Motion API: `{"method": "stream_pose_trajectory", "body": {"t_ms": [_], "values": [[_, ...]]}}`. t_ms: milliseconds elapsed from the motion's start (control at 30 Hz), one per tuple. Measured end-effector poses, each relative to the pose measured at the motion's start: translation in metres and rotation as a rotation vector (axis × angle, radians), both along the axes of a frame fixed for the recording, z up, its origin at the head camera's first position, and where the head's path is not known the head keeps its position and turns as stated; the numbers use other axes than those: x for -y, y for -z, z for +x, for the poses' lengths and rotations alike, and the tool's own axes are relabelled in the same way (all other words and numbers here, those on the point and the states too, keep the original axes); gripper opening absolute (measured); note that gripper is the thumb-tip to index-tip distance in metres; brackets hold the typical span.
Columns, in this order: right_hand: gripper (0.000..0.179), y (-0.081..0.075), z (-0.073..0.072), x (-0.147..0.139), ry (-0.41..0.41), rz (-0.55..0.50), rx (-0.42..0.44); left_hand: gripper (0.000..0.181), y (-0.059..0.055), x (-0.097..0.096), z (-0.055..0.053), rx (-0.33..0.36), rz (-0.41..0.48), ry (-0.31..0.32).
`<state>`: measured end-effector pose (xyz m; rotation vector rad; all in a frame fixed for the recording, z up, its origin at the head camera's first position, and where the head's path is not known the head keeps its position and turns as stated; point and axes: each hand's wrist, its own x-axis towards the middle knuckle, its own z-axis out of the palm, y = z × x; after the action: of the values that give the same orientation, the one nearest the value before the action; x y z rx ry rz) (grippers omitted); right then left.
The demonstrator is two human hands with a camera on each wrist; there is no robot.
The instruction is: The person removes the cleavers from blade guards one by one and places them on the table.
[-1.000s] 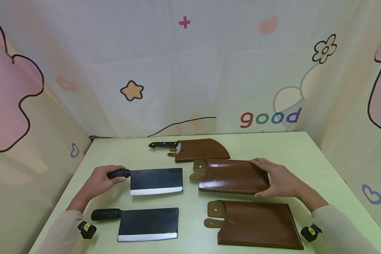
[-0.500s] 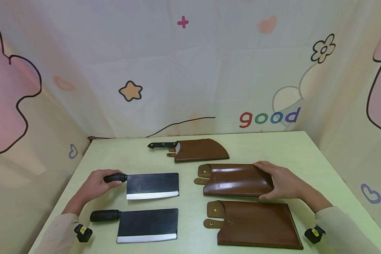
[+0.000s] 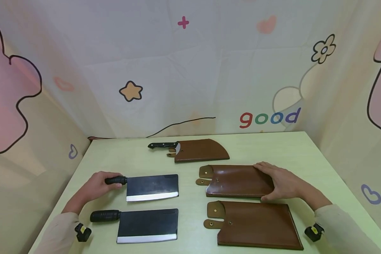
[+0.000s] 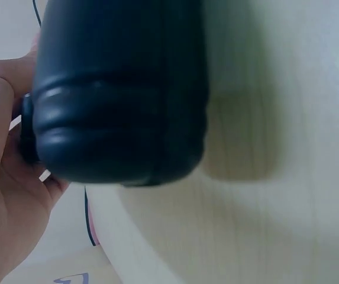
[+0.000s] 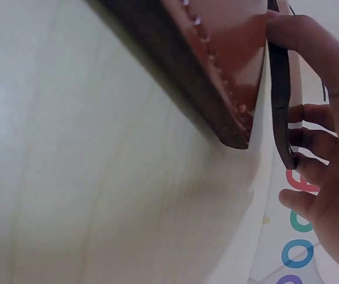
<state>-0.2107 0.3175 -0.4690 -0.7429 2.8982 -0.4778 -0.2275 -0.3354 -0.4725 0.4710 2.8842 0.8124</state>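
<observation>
At the left of the desk, the left hand clamps its fingers on the farther bare cleaver's handle, presumably avoiding the edge; right hand fingers grip the middle sheath opposite its opening, probably keeping that free.

Near the surface's far edge I see a sheathed knife; beyond that edge, a pale cloth printed with "good".

"good" lettering printed multicol. on backdrop cloth, pink plus sign printed higher up, lettering partly seen in R-wrist view
</observation>
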Motion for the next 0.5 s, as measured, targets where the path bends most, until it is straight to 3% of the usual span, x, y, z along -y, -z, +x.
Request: {"method": "stream_pose_trajectory", "body": {"t_ms": [500], "values": [[0.116, 0.005, -0.004, -0.003, -0.003, 0.029, 0.016, 0.037, 0.011, 0.002, -0.006, -0.013, -0.022, 0.023]]}}
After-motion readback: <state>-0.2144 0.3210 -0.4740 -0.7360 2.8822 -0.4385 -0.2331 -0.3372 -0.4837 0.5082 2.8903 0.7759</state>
